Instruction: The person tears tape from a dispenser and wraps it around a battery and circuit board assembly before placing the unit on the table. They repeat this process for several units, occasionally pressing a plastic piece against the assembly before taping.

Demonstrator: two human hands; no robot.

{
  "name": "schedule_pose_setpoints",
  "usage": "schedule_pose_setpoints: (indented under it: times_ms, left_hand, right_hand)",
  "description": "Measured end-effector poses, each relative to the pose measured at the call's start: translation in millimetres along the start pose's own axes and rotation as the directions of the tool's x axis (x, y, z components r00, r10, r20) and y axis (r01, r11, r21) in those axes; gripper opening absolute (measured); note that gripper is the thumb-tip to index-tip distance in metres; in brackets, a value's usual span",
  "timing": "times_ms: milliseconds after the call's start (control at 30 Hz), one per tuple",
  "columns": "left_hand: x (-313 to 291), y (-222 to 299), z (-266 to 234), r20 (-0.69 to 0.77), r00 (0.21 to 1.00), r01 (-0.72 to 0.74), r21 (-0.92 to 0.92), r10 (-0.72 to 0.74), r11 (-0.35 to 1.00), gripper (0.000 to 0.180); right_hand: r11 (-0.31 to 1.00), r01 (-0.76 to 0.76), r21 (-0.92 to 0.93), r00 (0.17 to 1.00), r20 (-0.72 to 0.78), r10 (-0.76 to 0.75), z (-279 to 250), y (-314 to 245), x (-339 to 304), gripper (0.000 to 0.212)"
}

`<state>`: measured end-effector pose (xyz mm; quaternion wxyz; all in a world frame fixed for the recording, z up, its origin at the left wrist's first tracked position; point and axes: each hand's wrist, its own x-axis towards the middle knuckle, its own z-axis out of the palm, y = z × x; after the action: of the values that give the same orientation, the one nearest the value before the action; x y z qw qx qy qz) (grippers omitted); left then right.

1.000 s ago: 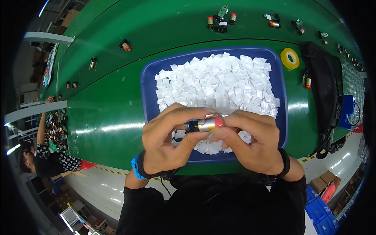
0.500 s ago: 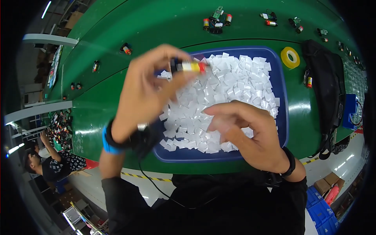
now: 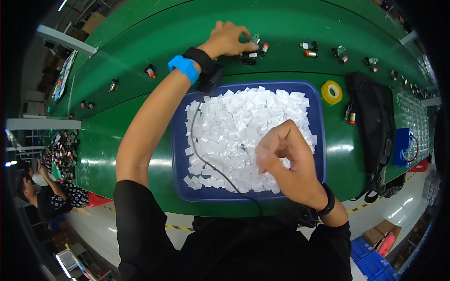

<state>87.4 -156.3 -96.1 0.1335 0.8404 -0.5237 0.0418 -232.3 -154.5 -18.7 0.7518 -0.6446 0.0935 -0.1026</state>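
Note:
My left hand (image 3: 228,40) is stretched across the green bench to a cluster of small parts. Its fingers and thumb are apart, with no object visible between them. Beside the thumb lie a green circuit board (image 3: 254,39) and a red-and-yellow battery cell (image 3: 264,49); the hand partly covers the cluster. Over the blue tray (image 3: 319,140), my right hand (image 3: 288,161) is curled with thumb and fingertips together in a pinch. Motion smears the fingertips, and anything between them cannot be made out. Many small white square pieces (image 3: 229,126) fill the tray below it.
A yellow tape roll (image 3: 332,92), another battery assembly (image 3: 351,114) and a black bag (image 3: 370,131) lie right of the tray. More assemblies (image 3: 310,49) line the bench. A thin black cable (image 3: 213,166) crosses the tray. At left, a co-worker (image 3: 47,196) sits near piled parts.
My left hand has moved away from above the tray to the far cluster; the battery cell it held is no longer visible in it. My right hand stays over the tray, its fingers drawn closer together.

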Motion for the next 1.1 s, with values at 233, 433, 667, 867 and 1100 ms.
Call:
schedule_pose_setpoints:
  times_ms: [233, 433, 667, 867, 1100]
  left_hand:
    - [-51, 51, -70, 0.007, 0.99, -0.137, -0.213, 0.142, 0.967, 0.022]
    - [-133, 111, -118, -0.123, 0.985, -0.154, -0.343, 0.118, 0.927, 0.033]
    - [-183, 116, -121, -0.161, 0.986, -0.109, -0.462, 0.038, 0.88, 0.036]
    - [-201, 113, -121, -0.366, 0.9, -0.358, -0.31, 0.237, 0.881, 0.023]
    - [-210, 112, -131, -0.335, 0.901, -0.285, 0.022, 0.275, 0.958, 0.021]
  right_hand:
    - [0.908, 0.166, -0.385, 0.98, -0.039, -0.196, -13, -11, 6, 0.027]
    - [0.929, 0.015, -0.37, 0.979, -0.182, -0.089, -18, -10, 15, 0.034]
    - [0.957, 0.083, -0.276, 0.994, -0.041, -0.098, -3, -9, 10, 0.027]
    - [0.996, -0.093, 0.005, 0.993, -0.067, 0.093, -3, -1, 6, 0.024]
    - [0.944, -0.306, 0.127, 0.952, 0.031, 0.304, -2, -18, 11, 0.024]
